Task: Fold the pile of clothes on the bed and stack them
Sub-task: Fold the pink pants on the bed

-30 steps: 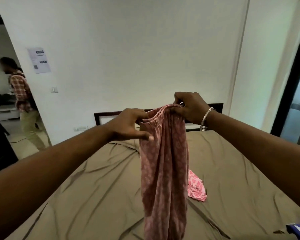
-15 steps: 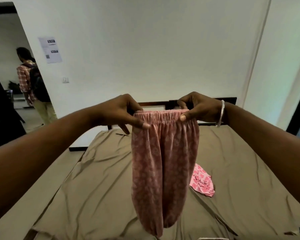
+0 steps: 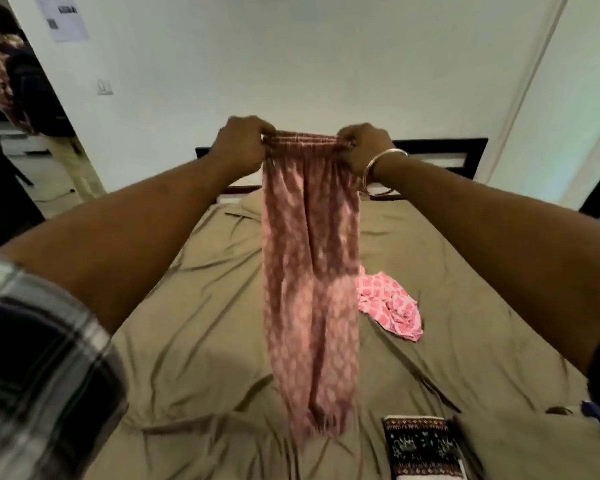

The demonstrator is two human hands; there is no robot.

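Both hands were clenched on the elastic waistband of the pink printed trousers [image 3: 309, 271]: the left hand [image 3: 241, 143] at one end, the right hand [image 3: 364, 147] at the other. The legs hung over the middle of the bed [image 3: 194, 341]. This looked like the straightening step. Next would likely come laying them flat and folding them, clear of the crumpled pink garment [image 3: 390, 303] nearby.

I see: person [image 3: 21, 81] in doorway, far left | paper [image 3: 65, 15] on wall | switch [image 3: 104, 87] below it | dark headboard [image 3: 440, 155]
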